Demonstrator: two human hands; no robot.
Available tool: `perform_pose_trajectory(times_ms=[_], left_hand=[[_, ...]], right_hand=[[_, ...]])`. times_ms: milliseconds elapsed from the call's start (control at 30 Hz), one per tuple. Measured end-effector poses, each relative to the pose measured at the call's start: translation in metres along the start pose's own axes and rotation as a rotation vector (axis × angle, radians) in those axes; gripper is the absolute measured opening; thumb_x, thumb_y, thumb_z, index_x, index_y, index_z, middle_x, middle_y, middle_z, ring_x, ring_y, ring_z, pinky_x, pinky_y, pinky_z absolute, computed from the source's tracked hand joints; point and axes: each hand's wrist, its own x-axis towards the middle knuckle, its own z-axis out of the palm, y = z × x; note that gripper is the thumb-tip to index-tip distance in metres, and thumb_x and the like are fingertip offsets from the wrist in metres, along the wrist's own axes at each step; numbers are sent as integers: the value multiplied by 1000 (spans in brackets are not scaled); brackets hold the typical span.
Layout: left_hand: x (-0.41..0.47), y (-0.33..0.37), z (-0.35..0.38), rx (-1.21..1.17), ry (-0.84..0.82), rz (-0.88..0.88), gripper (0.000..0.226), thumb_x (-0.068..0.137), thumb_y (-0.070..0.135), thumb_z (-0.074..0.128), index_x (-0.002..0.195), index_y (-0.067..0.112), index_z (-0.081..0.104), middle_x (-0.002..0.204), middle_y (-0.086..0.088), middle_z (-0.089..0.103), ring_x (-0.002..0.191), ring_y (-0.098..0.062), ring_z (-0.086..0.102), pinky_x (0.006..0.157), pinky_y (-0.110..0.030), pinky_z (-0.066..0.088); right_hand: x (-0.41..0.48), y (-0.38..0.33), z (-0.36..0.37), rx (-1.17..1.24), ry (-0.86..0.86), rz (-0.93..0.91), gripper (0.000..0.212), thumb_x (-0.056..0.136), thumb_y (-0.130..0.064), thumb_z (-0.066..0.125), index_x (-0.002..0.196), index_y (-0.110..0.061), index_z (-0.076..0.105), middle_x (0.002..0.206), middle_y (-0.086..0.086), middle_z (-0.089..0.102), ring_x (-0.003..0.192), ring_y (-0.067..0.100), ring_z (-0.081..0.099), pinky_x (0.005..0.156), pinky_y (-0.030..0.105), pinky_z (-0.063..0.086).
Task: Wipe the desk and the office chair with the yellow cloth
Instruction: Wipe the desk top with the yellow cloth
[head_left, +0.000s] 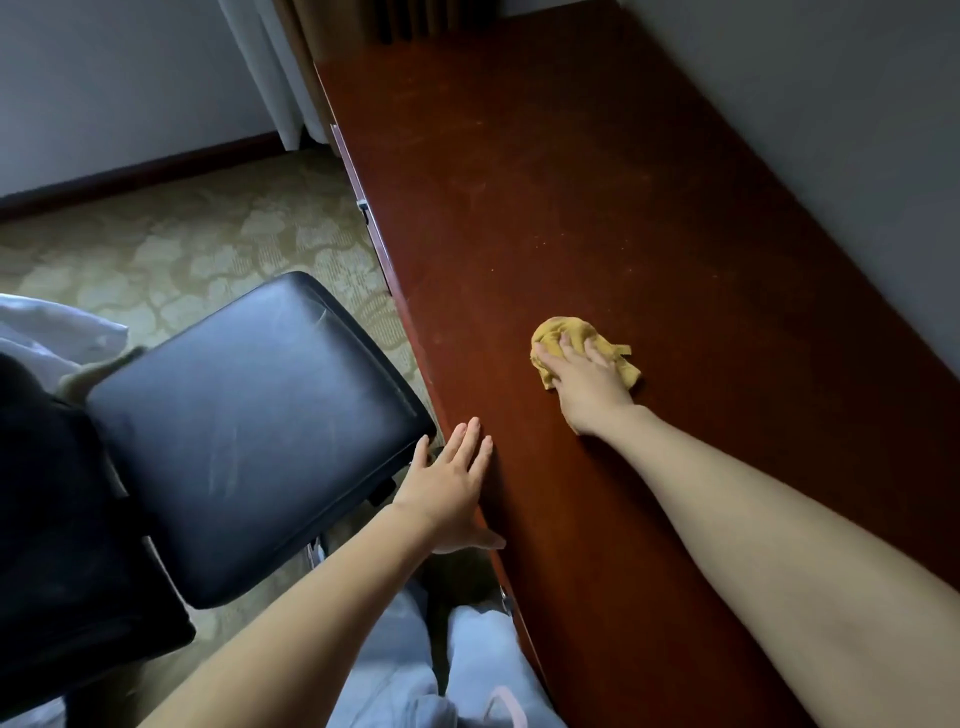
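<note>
Closest in, pale blue trousers (395, 675) are showing at the bottom edge, with both bare forearms reaching out above them. The left hand (452, 488) is lying flat on the front edge of the desk (571, 182), fingers straight and together, thumb stretched along the edge, holding nothing. Just to that hand's left, the black seat of the office chair (249, 426) is sitting close to the desk edge, almost meeting the little finger. Further out, the right hand (587, 384) is pressing down on the yellow cloth (553, 332), fingers spread wide and flat. The cloth is bunched under the palm, poking out past the fingertips and on either side. Patterned carpet (182, 244) is showing beyond the chair.
</note>
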Motion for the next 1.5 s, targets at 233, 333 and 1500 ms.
perform_pose_trajectory(times_ms=[233, 333, 1500], left_hand=[[-9, -27, -7, -537, 310, 15, 43, 96, 22, 53, 138, 16, 50, 152, 1, 37, 136, -13, 38, 112, -31, 30], [-17, -32, -5, -625, 454, -77, 29, 94, 12, 55, 122, 12, 64, 129, -3, 61, 116, -19, 57, 98, -28, 43], [-31, 37, -92, -1023, 96, 489, 20, 98, 25, 50, 107, 20, 68, 99, -2, 71, 89, -9, 66, 75, -23, 55]], right_hand=[[-32, -39, 22, 43, 7, -229, 63, 99, -5, 36, 149, -38, 16, 160, -1, 1, 146, 26, -2, 116, 49, 2], [-54, -46, 33, 66, 13, -307, 64, 97, -3, 37, 149, -37, 19, 160, -2, 5, 146, 23, 0, 116, 47, -1], [-203, -3, 30, 1706, 347, 232, 40, 75, -21, 74, 113, -15, 64, 111, 0, 70, 111, 15, 61, 102, 31, 43]])
